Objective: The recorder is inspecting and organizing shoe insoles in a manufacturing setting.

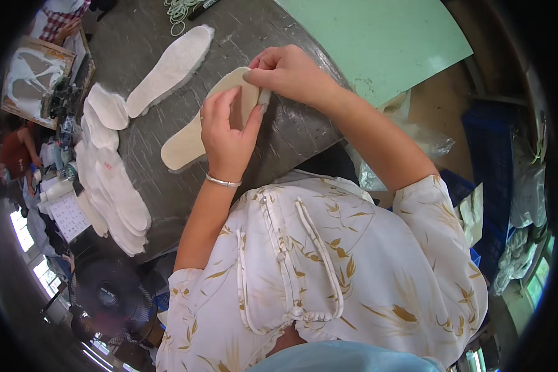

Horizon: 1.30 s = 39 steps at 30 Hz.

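A cream-coloured insole (184,147) with a pale fuzzy edge lies slantwise on the dark table (279,146), near its front edge. Across its middle rests my left hand (229,136), its thumb at the right edge and its fingers bent over the top face. My right hand (291,75) pinches the rim at the insole's far end between thumb and fingers. What lies under those fingertips is hidden. Beyond my left hand, a separate white fleecy insole (172,73) lies flat and touches nothing I hold.
Several white fleecy insoles (108,177) are heaped along the table's left side. Looped pale cords (178,13) lie at the far edge. A light green board (378,43) covers the far right. A black fan (108,294) stands lower left; another person's hand (68,30) shows upper left.
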Motion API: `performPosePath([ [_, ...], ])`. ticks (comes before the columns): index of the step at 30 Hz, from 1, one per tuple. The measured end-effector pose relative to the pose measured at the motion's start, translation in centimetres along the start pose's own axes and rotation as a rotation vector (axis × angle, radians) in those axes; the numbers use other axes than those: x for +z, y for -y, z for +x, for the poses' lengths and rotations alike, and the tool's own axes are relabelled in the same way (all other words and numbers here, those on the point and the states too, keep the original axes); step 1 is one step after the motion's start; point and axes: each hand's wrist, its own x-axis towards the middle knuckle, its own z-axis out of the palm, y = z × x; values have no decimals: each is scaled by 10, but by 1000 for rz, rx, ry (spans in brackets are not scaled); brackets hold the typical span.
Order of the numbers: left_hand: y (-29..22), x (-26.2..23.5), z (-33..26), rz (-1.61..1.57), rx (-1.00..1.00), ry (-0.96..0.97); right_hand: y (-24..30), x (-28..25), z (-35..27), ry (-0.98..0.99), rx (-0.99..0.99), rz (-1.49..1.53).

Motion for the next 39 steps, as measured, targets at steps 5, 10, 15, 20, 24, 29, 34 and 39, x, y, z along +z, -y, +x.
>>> performPosePath([
  [5,-7,-15,3,-83,-76,-34,18,-2,-3,79,-55,-19],
  [10,-1,-41,4,-268,-273,-126,26,-2,-4,140,-347,231],
  [15,-10,-75,6,-324,-366,-163,42,4,-3,126,-684,-149],
  [20,-7,-105,-4,-498,-370,-207,63,22,-5,55,-841,-167],
  [24,-4,-121,-10,-528,-315,-243,82,35,-5,60,-1055,-225],
  [29,-3,-137,-12,-574,-318,-267,106,44,-6,146,-1095,-378],
  [34,6,-145,-12,-754,-296,-263,128,57,-11,57,-1314,-468],
  [39,1,-162,1,-792,-117,-250,154,68,-17,-123,-1428,-597],
])
